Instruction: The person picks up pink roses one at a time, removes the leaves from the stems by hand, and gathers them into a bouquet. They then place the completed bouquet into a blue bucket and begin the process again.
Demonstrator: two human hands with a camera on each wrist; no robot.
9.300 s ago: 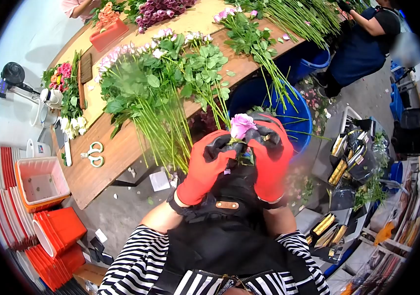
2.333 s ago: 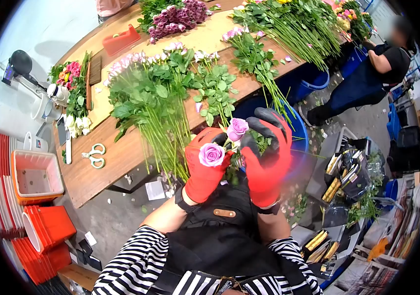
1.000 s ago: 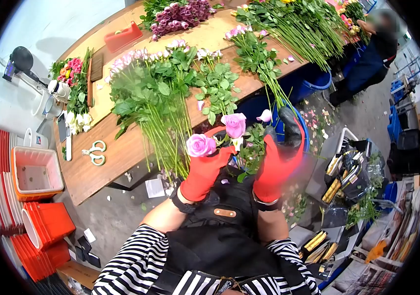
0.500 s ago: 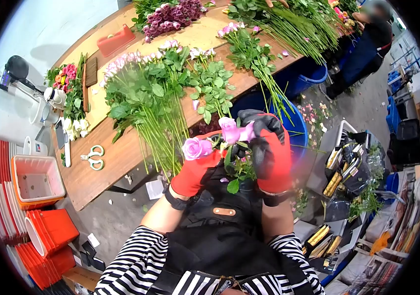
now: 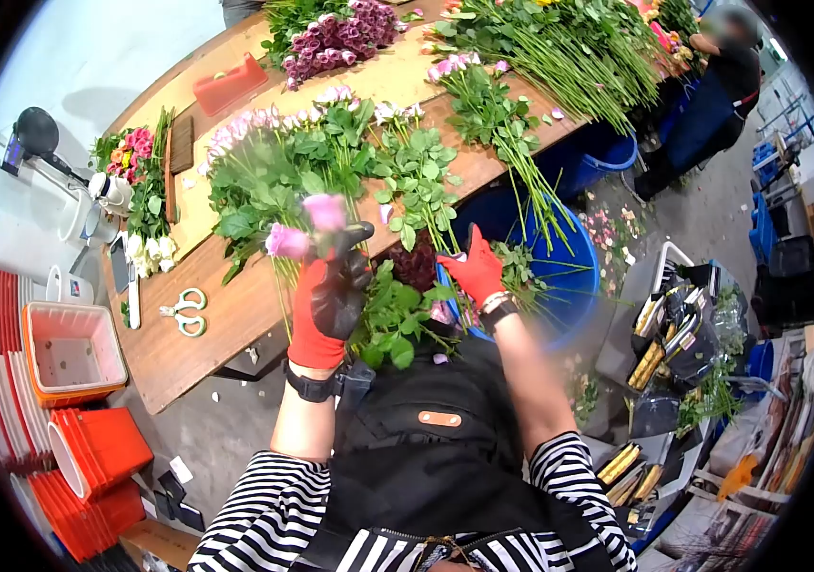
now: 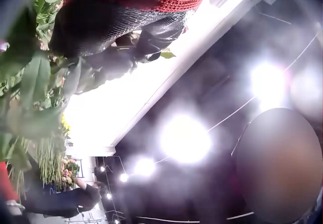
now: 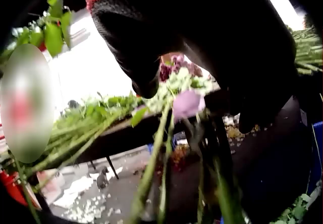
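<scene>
My left hand (image 5: 331,300), in a red glove with black palm, grips rose stems over the table's near edge. Two pink roses, one (image 5: 286,240) lower left and one (image 5: 324,212) upper right, show blurred above its fingers. Leafy stems (image 5: 397,324) spread to its right. In the left wrist view that hand (image 6: 121,29) has curled black fingertips beside leaves. My right hand (image 5: 476,272) is over the near side of the blue bucket (image 5: 590,286), fingers spread. In the right wrist view a loose lilac petal (image 7: 189,104) shows in the gap between thumb and fingers.
Bundles of pale pink roses (image 5: 278,153) lie on the wooden table (image 5: 178,355), stems over its edge. Scissors (image 5: 184,312) rest near the front corner. Red crates (image 5: 102,448) stand at left; another person (image 5: 712,105) stands far right. Petals litter the floor.
My left hand has moved left with the roses, away from the right hand. My right hand, earlier at the rose's petals, has pulled off and turned down toward the bucket.
</scene>
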